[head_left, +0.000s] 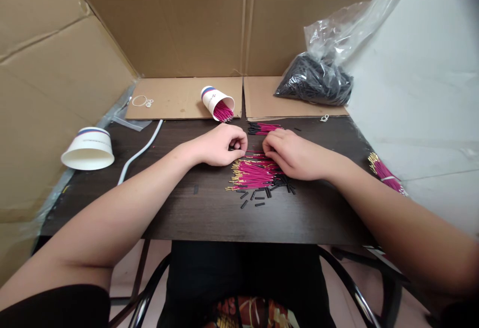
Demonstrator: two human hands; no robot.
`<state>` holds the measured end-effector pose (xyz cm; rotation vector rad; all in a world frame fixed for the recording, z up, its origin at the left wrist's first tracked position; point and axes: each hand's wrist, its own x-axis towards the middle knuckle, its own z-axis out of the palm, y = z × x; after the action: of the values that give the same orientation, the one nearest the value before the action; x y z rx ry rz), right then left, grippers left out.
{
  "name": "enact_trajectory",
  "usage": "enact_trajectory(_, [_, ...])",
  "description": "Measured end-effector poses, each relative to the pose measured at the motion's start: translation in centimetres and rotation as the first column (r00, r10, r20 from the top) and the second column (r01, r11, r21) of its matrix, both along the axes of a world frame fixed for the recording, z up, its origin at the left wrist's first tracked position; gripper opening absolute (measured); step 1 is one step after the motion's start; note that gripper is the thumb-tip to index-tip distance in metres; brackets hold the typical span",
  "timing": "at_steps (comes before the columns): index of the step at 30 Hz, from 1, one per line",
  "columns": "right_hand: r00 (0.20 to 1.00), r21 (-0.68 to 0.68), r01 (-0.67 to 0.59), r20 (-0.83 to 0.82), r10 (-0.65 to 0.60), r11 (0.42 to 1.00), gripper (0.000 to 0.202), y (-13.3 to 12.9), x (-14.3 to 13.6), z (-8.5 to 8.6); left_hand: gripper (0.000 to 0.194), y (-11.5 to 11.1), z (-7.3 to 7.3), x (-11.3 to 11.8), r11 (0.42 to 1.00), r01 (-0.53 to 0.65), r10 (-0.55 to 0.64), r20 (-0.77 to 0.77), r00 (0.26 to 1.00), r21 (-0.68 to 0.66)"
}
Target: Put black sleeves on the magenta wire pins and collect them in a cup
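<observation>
My left hand (226,144) is closed in a pinch at the left end of a thin magenta wire (255,151). The fingers of my right hand (294,154) are pinched at the wire's other end; the fingertips are partly hidden. Just below lies a pile of magenta wires (252,172) with gold-coloured tips pointing left. Short black tube pieces (259,204) are scattered at the pile's near right edge, some partly under my right hand. Beyond my hands, a small row of magenta wires with black sleeved ends (262,128) lies on the table.
A tipped paper cup (211,97) holds more magenta wires. Another paper cup (90,143) stands upside down at left near a pale tube (140,151). A clear bag of black pieces (316,79) sits back right. A banded wire bundle (387,174) lies at the right edge. Cardboard walls the back.
</observation>
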<state>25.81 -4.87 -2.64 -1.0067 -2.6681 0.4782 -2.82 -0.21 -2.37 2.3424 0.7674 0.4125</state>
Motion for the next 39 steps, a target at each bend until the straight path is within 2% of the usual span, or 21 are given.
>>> enact_trajectory(8, [0.969,0.065,-0.044,-0.24,0.058,0.997,0.017,0.1,-0.3,-0.2,0.008,0.0,0.3,-0.4,0.998,0.004,-0.004,-0.011,1.0,0.058])
enact_trajectory(12, [0.976,0.099,-0.047,-0.206,0.067,0.994,0.022,0.3,-0.3,-0.8,0.008,-0.1,0.2,-0.2,0.999,0.003,-0.001,-0.049,0.999,0.051])
enact_trajectory(17, [0.981,0.127,-0.008,-0.189,0.032,0.992,0.019,0.4,-0.1,-0.9,0.01,-0.3,0.0,0.5,0.995,-0.021,0.03,-0.095,0.995,0.094])
enact_trajectory(20, [0.972,0.144,0.04,-0.234,-0.006,0.989,0.015,0.3,-0.1,-0.8,0.013,-0.4,-0.4,0.9,0.996,-0.054,0.059,-0.072,0.996,0.066])
enact_trajectory(27, [0.926,0.217,0.147,-0.373,-0.058,0.965,0.008,0.0,-0.3,-0.3,0.016,-0.7,-1.2,1.6,0.985,-0.161,0.166,0.089,0.982,-0.063])
enact_trajectory(33, [0.938,0.166,0.166,-0.329,-0.105,0.972,0.004,0.4,0.2,-0.2,0.013,-0.9,-1.6,1.7,0.982,-0.188,0.189,0.108,0.976,-0.023])
enact_trajectory(39, [0.911,-0.003,0.323,-0.271,-0.312,0.946,0.012,2.1,2.5,0.8,0.009,-0.9,-1.9,1.6,0.979,-0.196,0.19,0.1,0.977,0.049])
